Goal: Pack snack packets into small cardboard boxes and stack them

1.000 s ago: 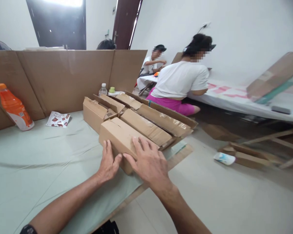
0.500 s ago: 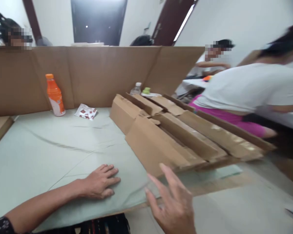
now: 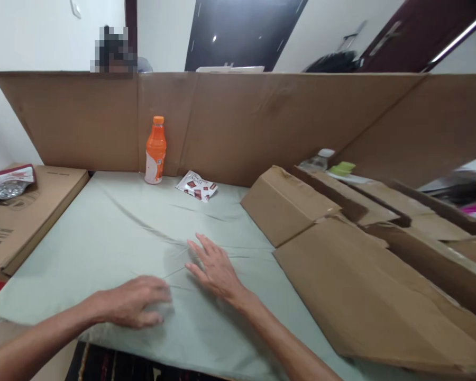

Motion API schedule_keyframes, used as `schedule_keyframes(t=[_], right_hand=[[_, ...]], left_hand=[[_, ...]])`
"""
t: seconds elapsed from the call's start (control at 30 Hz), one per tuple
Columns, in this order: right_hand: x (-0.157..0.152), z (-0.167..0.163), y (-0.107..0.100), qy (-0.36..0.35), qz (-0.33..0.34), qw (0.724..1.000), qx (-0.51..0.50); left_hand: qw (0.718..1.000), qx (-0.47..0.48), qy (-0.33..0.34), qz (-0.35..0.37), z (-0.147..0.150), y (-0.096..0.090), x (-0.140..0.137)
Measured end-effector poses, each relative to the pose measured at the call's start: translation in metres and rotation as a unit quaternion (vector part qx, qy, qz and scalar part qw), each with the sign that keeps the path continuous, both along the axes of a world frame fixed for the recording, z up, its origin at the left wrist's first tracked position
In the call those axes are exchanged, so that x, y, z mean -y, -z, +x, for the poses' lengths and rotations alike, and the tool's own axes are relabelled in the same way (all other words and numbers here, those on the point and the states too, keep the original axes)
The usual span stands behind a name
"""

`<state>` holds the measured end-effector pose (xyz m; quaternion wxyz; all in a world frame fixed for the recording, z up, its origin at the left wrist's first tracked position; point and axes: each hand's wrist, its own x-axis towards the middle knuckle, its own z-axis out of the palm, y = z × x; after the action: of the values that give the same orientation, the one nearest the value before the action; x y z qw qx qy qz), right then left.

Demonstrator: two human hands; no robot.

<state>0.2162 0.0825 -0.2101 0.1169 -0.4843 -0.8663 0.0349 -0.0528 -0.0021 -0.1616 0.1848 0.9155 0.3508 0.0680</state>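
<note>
Both hands are over the pale green cloth (image 3: 143, 251) that covers the table. My left hand (image 3: 135, 301) is slightly blurred, fingers loosely bent and apart from the thumb, with nothing in it. To its right and a little farther off, my right hand (image 3: 216, 270) has its fingers spread and holds nothing; whether it touches the cloth I cannot tell. Beyond the hands lie a white and brown printed packet (image 3: 197, 186) and an upright orange drink bottle (image 3: 156, 151). Long open cardboard trays (image 3: 365, 291) stand to the right of my right hand.
A tall cardboard panel (image 3: 238, 127) closes off the back of the table. At left, a flat cardboard box (image 3: 51, 196) carries a crumpled silver and red pouch (image 3: 11, 181). A clear bottle (image 3: 319, 160) and a light green object (image 3: 342, 169) sit behind the trays. A person's head shows above the panel.
My view has turned left, bringing the box and pouch into sight. My right hand has moved from beside the trays onto the cloth area. My left hand has lifted or shifted, its fingers more bent.
</note>
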Motion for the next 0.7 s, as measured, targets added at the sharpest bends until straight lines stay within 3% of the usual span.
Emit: schedule_keyframes(t=[0.17, 0.27, 0.37, 0.5, 0.6, 0.7], right_hand=[[-0.001, -0.034, 0.018, -0.017, -0.048, 0.998, 0.033], [0.01, -0.033, 0.034, -0.017, -0.034, 0.999, 0.038], [0.021, -0.029, 0.042, -0.024, -0.018, 0.999, 0.034], [0.043, -0.036, 0.04, -0.064, -0.032, 0.997, 0.027], [0.065, -0.047, 0.033, -0.13, -0.071, 0.989, 0.026], [0.084, -0.057, 0.024, -0.197, -0.121, 0.973, 0.022]], left_hand=[[0.986, -0.025, -0.152, 0.068, -0.012, 0.032, -0.07], [0.979, -0.056, -0.178, 0.087, -0.027, 0.055, -0.078], [0.973, -0.085, -0.19, 0.105, -0.047, 0.065, -0.051], [0.955, -0.124, -0.237, 0.127, -0.076, 0.065, 0.005], [0.932, -0.151, -0.299, 0.136, -0.096, 0.066, 0.045], [0.892, -0.179, -0.391, 0.138, -0.122, 0.067, 0.076]])
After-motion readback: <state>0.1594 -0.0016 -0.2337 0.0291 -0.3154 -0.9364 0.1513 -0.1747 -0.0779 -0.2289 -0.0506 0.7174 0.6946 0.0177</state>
